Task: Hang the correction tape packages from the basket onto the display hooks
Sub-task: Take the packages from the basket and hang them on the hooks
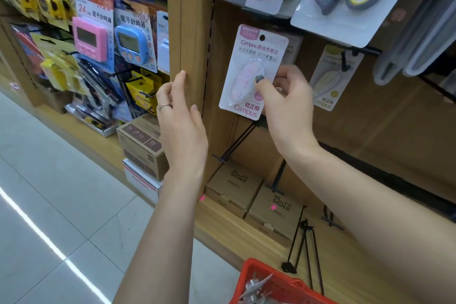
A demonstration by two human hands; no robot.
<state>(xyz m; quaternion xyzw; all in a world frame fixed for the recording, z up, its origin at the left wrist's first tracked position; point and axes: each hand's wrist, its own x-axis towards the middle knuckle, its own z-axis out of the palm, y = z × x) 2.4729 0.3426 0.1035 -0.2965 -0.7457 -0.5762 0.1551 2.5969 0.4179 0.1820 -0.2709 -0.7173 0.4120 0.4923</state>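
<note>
A: Item: pink correction tape package (251,74). Location?
B: Pinched by right hand (286,99) fingers (262,85), held against display.
A: Left hand (182,116)?
B: Fingers straight, laid on wooden post (192,20). Red basket (276,284) below.

The pink correction tape package (251,74) reads "Campus" at its top and bottom. At four o'clock, two brown cardboard boxes (274,207) read "NU SIGN". At nine o'clock, the pink timer's card (95,11) shows "24"
</note>
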